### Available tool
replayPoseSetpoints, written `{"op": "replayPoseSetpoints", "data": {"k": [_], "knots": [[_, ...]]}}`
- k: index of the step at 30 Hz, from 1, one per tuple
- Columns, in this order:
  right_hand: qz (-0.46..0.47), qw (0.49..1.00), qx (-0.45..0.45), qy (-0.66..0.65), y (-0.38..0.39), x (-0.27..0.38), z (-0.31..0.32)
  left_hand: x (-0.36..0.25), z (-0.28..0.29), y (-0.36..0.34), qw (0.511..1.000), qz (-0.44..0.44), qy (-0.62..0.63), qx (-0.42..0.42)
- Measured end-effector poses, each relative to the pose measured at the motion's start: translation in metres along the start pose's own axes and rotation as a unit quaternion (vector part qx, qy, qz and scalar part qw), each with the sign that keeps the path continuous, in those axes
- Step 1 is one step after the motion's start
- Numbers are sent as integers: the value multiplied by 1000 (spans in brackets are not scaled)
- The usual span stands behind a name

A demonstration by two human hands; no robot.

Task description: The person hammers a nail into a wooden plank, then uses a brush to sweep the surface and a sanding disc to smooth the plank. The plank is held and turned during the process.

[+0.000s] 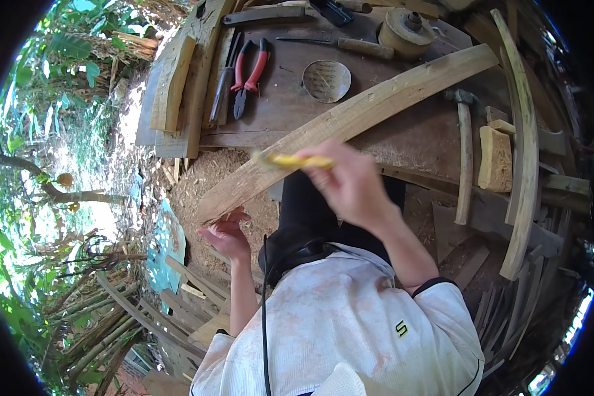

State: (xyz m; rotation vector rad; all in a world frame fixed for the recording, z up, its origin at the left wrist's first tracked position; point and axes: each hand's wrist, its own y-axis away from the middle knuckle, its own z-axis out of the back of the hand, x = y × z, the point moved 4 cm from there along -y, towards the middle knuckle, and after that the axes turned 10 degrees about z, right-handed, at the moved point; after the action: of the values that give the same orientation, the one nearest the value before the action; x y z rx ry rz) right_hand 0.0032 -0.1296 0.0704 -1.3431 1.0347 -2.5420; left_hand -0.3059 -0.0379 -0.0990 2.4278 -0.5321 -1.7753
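Observation:
A long, slightly curved wooden plank (383,96) slants from the far right of the workbench to beyond its near left edge. Under its near left end, my left hand (227,236) grips and supports the wood, with some fingers hidden beneath it. My right hand (351,185) is closed round a brush with a yellow handle (303,162), smeared by motion. The brush's pale head (264,160) is over the plank's near part, and I cannot tell whether it touches the wood.
On the workbench (277,105) lie red-handled pliers (246,76), a round shallow dish (326,81), a wooden-handled pointed tool (363,47) and a round container (406,33). A hammer (465,152) and a block (495,158) are at the right. Wood shavings (224,171) cover the ground.

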Motion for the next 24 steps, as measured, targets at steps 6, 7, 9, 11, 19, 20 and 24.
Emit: {"op": "replayPoseSetpoints", "data": {"k": [6, 7, 9, 11, 19, 20, 24], "knots": [[-15, 988, -108, 112, 4, 13, 24, 8, -14, -1, 996, 38, 22, -73], [-2, 995, -61, 76, 4, 21, 4, 7, -20, 0, 993, 51, 45, -97], [28, 999, 14, 20, 8, 36, -42, -2, -40, 3, 984, 77, 85, -140], [36, 997, 59, -32, 14, 42, -80, -1, -34, 5, 968, 100, 159, -165], [-120, 991, -60, -27, 4, -12, -36, 2, -24, 6, 983, 102, 142, -54], [-107, 992, -59, -27, 4, -9, -38, 2, -24, 7, 983, 109, 142, -48], [-51, 995, -31, -75, 10, 15, -78, 4, -19, 4, 981, 109, 161, -12]]}}
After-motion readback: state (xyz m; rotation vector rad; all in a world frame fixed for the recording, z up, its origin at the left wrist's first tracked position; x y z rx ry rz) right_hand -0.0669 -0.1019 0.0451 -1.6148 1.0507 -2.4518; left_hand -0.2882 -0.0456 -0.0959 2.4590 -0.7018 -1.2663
